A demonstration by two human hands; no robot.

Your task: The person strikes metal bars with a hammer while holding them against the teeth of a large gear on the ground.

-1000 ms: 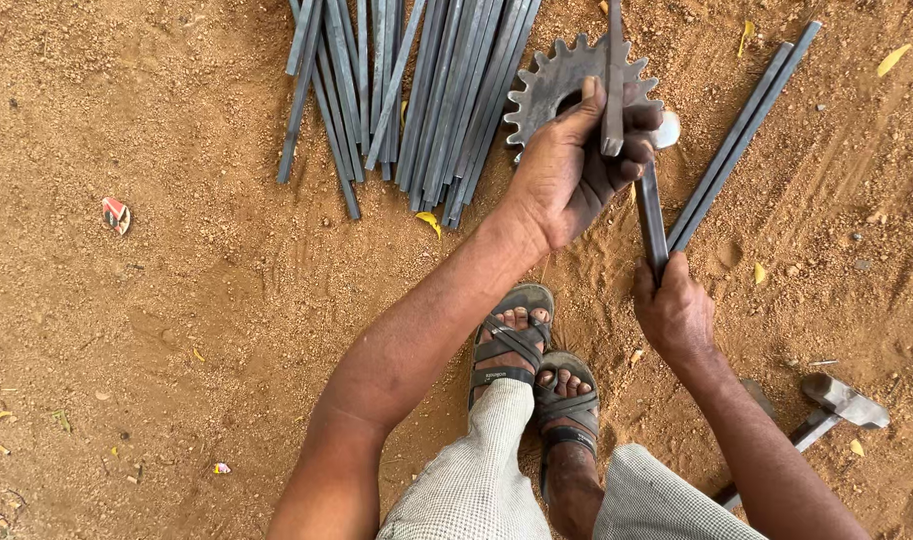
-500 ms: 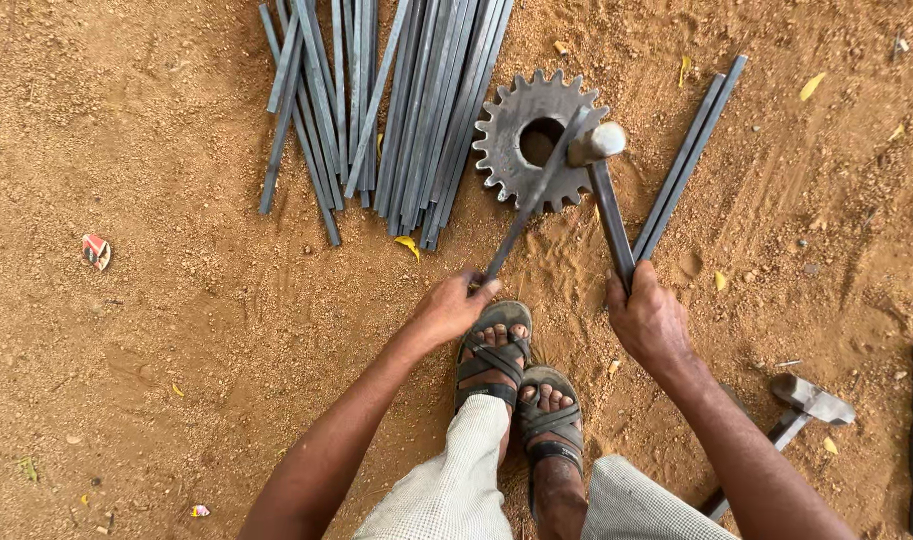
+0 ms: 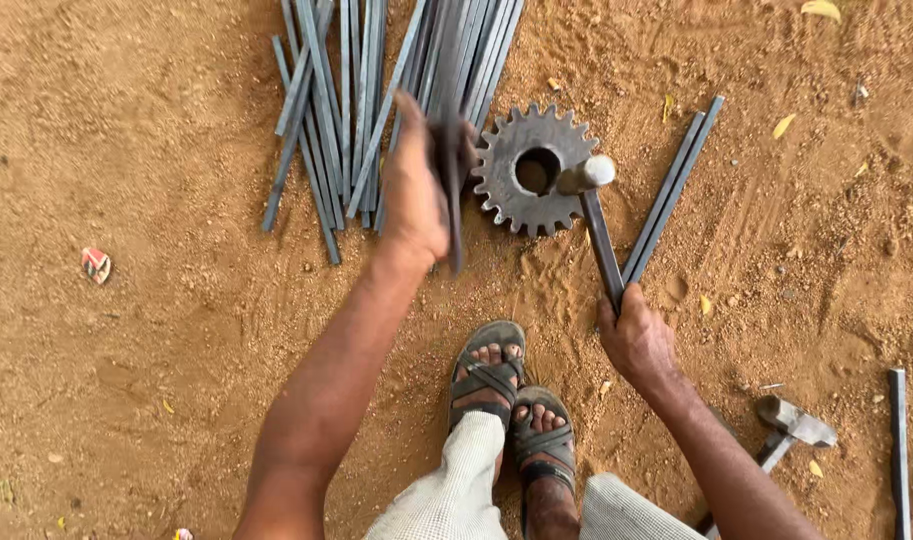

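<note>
My left hand (image 3: pixel 416 195) is stretched forward over a pile of flat grey metal strips (image 3: pixel 366 110) and grips one strip (image 3: pixel 448 190) that is blurred by motion. To its right a toothed steel gear (image 3: pixel 532 170) lies flat on the sandy ground. My right hand (image 3: pixel 634 340) grips the handle of a hammer (image 3: pixel 594 215) whose round head rests on the gear's right side, beside the centre hole. Two more strips (image 3: pixel 671 190) lie side by side just right of the hammer handle.
My sandalled feet (image 3: pixel 506 400) rest crossed on the sand below the gear. A second hammer (image 3: pixel 791 425) lies at lower right, with another metal bar (image 3: pixel 898 450) near the right edge. A small scrap of litter (image 3: pixel 96 265) sits at left. Dry leaves dot the ground.
My left hand pulled a strip off the gear and swung it left toward the pile. The hammer head stays at the gear, my right hand still on its handle.
</note>
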